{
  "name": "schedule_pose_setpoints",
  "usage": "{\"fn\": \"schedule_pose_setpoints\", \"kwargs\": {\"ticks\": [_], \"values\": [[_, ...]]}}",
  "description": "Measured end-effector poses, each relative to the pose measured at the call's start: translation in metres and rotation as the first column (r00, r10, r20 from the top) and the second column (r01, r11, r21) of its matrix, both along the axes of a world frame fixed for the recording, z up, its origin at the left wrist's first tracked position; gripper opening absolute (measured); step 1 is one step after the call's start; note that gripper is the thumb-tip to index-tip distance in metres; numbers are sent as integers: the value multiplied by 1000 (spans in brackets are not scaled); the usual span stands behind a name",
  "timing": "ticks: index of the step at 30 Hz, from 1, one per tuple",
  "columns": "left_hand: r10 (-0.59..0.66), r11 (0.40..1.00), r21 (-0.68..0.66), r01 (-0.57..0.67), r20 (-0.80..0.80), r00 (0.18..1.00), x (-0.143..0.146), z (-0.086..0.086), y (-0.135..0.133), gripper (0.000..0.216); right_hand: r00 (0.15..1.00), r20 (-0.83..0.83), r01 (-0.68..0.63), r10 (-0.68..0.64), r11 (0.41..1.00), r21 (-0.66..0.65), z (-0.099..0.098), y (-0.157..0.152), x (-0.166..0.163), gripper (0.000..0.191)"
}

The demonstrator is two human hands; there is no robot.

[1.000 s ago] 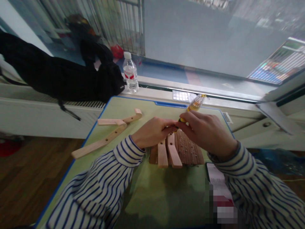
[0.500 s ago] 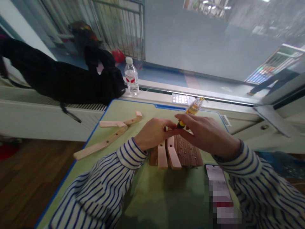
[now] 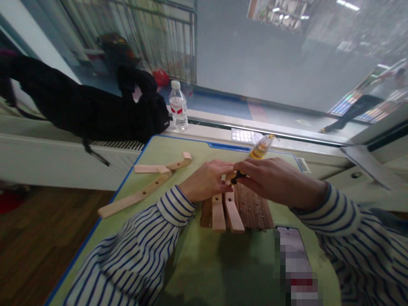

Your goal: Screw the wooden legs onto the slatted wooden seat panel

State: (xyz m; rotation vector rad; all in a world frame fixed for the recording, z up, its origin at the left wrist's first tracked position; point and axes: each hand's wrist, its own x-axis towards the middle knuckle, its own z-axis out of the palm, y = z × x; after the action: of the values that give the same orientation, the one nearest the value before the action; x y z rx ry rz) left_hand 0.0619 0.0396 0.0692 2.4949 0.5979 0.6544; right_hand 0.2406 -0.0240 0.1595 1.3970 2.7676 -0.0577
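Pinching the stiff, light slat's (image 3: 232, 210) far end, your left hand (image 3: 207, 182) meets your right hand (image 3: 277, 180) gripping the slick screwdriver (image 3: 259, 151) low.

At five o'clock the phone (image 3: 295, 259) is pixelated and cut by the bottom edge; the right hand (image 3: 270, 180) hides most of the screwdriver (image 3: 260, 148).

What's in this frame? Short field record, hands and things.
view: head camera, looking down at a green table
right hand: grips a screwdriver, yellow handle pointing away
left hand: fingers at the screwdriver's tip, over the wooden slats; what they pinch is hidden
right of slats: ribbed brown board
left of hands: two loose wooden pieces
near edge: phone
sill: water bottle, black bag
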Motion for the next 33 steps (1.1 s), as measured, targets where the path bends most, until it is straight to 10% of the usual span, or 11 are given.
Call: {"fn": "schedule_pose_setpoints", "kwargs": {"ticks": [22,33], "values": [[-56,997,-60,56,-10,998,-2,-12,4,59,970,-27,241,-242,944,225,-25,1,-2,37],[-46,996,-75,46,2,999,-2,-9,2,55,960,-210,216,-188,969,122,-30,-2,-6,29]]}}
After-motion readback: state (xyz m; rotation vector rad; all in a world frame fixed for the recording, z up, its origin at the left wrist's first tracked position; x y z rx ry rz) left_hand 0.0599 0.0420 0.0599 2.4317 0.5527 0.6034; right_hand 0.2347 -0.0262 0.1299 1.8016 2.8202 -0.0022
